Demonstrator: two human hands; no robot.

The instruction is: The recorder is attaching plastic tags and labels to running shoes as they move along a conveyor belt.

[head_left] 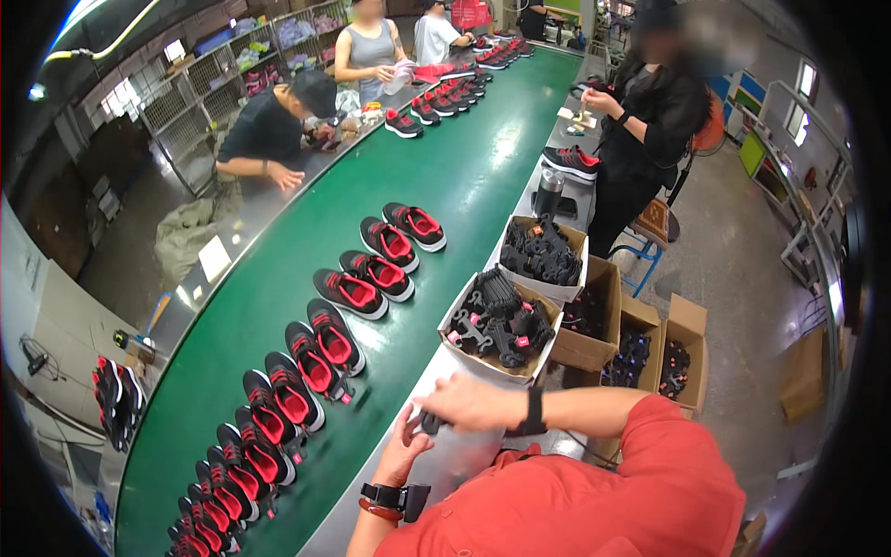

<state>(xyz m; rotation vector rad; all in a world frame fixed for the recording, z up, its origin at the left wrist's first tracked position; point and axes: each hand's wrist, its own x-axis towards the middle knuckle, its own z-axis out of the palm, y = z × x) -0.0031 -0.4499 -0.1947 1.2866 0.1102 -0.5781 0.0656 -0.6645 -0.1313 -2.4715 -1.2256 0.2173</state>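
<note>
Above the near metal edge of the bench, my left hand (406,452) and my right hand (471,401) meet. Between their fingers is a small dark piece (430,421), partly hidden; its kind I cannot make out. Both hands appear closed on it. Just beyond my right hand stands an open white box (452,348) heaped with black plastic shoe hangers (501,320), some with pink tags. Black sneakers with red linings (327,357) run in a long row of pairs on the green conveyor belt (371,446) to my left. A pink-tagged hanger (343,395) hangs at one nearer pair.
A second white box (577,295) of black hangers adjoins the first. Cardboard boxes (682,357) with small parts stand to the right. A dark flask (549,193) is on the side ledge. One person (650,121) stands at far right; others work along the belt's far left side.
</note>
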